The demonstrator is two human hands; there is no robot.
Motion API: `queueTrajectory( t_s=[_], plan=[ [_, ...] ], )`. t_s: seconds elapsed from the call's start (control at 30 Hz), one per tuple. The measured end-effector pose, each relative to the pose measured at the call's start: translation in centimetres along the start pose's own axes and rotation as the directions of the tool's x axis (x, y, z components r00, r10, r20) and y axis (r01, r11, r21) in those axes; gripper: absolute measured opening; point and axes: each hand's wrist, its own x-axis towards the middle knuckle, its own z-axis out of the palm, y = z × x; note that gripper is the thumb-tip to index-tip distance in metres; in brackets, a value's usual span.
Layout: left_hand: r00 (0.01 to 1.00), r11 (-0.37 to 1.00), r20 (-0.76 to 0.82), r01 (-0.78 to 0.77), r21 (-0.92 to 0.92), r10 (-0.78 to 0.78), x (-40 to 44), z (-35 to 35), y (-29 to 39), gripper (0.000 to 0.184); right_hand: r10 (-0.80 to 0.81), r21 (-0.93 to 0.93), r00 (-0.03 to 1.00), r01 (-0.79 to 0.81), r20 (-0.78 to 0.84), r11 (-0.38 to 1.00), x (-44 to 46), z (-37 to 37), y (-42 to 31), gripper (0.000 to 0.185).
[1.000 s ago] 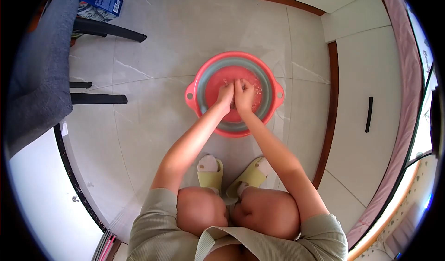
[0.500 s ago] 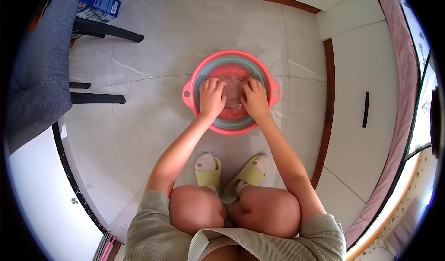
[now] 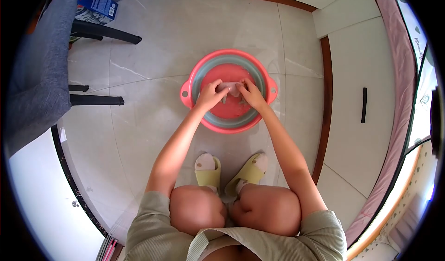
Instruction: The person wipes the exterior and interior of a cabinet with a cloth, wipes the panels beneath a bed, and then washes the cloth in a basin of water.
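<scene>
A round basin (image 3: 199, 117) with a coral rim, a grey-green wall and a red bottom stands on the floor. Over it, a wet, pale pinkish cloth (image 3: 229, 88) stretches between my two hands. My left hand (image 3: 211, 95) pinches its left end, fingers closed. At the right end, the fingers of my right hand (image 3: 250, 94) are closed on the cloth too. Water shows in the basin below the hands.
A grey chair (image 3: 39, 71) with black legs stands at the left, a blue box (image 3: 96, 2) behind it. White cabinets (image 3: 354, 89) line the right side. My feet in light green slippers (image 3: 208, 175) are just below the basin.
The hands were together over the basin, then spread apart at the cloth low in it. Now they are closer together, with the cloth bunched and stretched between them.
</scene>
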Motion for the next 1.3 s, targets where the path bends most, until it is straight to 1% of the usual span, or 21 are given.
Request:
queueTrajectory(
  t_s=[0.03,0.13,0.23,0.33,0.43,0.47,0.5,0.53,0.63,0.73,0.83,0.9,0.93,0.97,1.0,1.03,1.1,1.13,1.17,1.23,1.3],
  plan=[
    [1.0,0.998,-0.017,0.021,0.059,-0.02,0.2,0.0,0.0,0.019,-0.014,-0.009,1.0,0.014,-0.009,1.0,0.3,0.1,0.0,0.02],
    [0.995,0.97,-0.075,0.084,0.228,-0.069,0.9,0.2,-0.2,0.023,-0.019,-0.2,1.0,0.017,-0.006,0.98,0.7,0.0,0.5,0.021],
    [0.986,0.727,-0.096,-0.034,0.686,0.137,0.9,0.6,-1.2,0.026,-0.09,-0.633,0.995,0.04,-0.048,0.773,0.4,0.7,0.2,0.023],
    [0.999,0.697,-0.039,0.005,0.717,0.033,1.0,0.8,-1.8,0.028,-0.005,-0.804,0.999,-0.029,-0.039,0.594,0.5,1.5,0.2,0.023],
    [0.96,0.954,-0.212,-0.12,0.273,0.182,2.0,2.4,-4.9,0.028,-0.063,-0.546,0.989,-0.019,-0.131,0.837,0.4,1.7,0.5,0.021],
    [0.986,1.0,-0.166,0.011,0.005,-0.01,2.1,2.4,-5.0,0.029,0.028,-0.262,0.992,-0.059,-0.124,0.963,0.4,1.9,0.6,0.021],
    [0.98,0.954,-0.069,0.163,-0.252,-0.186,1.8,1.8,-2.9,0.03,0.112,0.048,0.99,-0.108,-0.09,0.993,0.6,2.5,0.9,0.021],
    [0.943,0.821,0.068,0.318,-0.474,-0.326,1.7,1.7,-1.7,0.031,0.181,0.351,0.983,-0.159,-0.032,0.923,0.6,3.1,0.5,0.022],
    [0.92,0.733,-0.068,0.262,-0.628,-0.387,1.9,3.1,-0.6,0.032,0.188,0.529,0.974,-0.093,-0.129,0.843,-0.7,5.4,-2.1,0.027],
    [0.865,0.603,-0.107,0.248,-0.758,-0.491,1.8,4.3,1.2,0.034,0.011,0.188,0.946,0.052,-0.323,0.981,0.0,5.7,-1.4,0.029],
    [0.887,0.663,-0.001,0.344,-0.665,-0.462,1.2,3.5,1.2,0.037,-0.111,-0.137,0.933,0.067,-0.343,0.988,0.6,3.2,-1.6,0.031],
    [0.952,0.899,-0.085,0.247,-0.362,-0.295,1.9,2.8,-2.6,0.036,-0.126,-0.4,0.954,0.007,-0.271,0.916,-0.1,1.4,-2.8,0.027],
    [0.974,0.965,-0.101,0.179,-0.189,-0.201,2.0,2.5,-3.0,0.038,-0.212,-0.541,0.955,0.068,-0.207,0.838,-0.1,1.0,-2.3,0.026],
    [0.97,0.981,-0.166,0.187,0.052,-0.176,1.7,2.7,-3.3,0.04,-0.284,-0.665,0.95,0.128,-0.131,0.736,-0.3,0.7,-1.6,0.026],
    [0.966,0.937,-0.222,0.198,0.288,-0.136,0.7,2.5,-2.0,0.046,-0.342,-0.769,0.939,0.186,-0.045,0.612,-0.4,0.5,-1.2,0.028],
    [0.961,0.836,-0.265,0.211,0.507,-0.082,-0.2,2.5,-0.9,0.054,-0.302,-0.822,0.953,0.172,0.0,0.543,-1.1,0.6,-1.9,0.032],
    [0.992,0.681,-0.121,0.107,0.725,-0.027,-1.4,2.8,0.7,0.07,-0.208,-0.907,0.975,0.154,0.076,0.392,-2.8,1.5,-3.1,0.042],
    [0.999,0.584,-0.044,0.044,0.811,-0.013,-1.9,3.0,1.0,0.08,-0.217,-0.934,0.974,0.14,0.069,0.329,-2.9,2.2,-2.1,0.044],
    [1.0,0.564,0.01,0.009,0.826,-0.03,-2.0,3.8,-0.7,0.088,-0.227,-0.956,0.972,0.125,0.064,0.264,-2.8,3.0,-0.2,0.047],
    [0.996,0.423,0.076,-0.053,0.905,-0.037,-2.5,4.5,-1.8,0.088,-0.303,-0.987,0.952,0.08,0.035,0.14,-2.9,4.3,1.8,0.051],
    [0.987,0.303,0.128,-0.094,0.948,-0.093,-2.4,4.9,-2.6,0.088,-0.367,-0.986,0.929,0.095,0.04,0.135,-2.6,4.3,2.2,0.046]
  ],
)
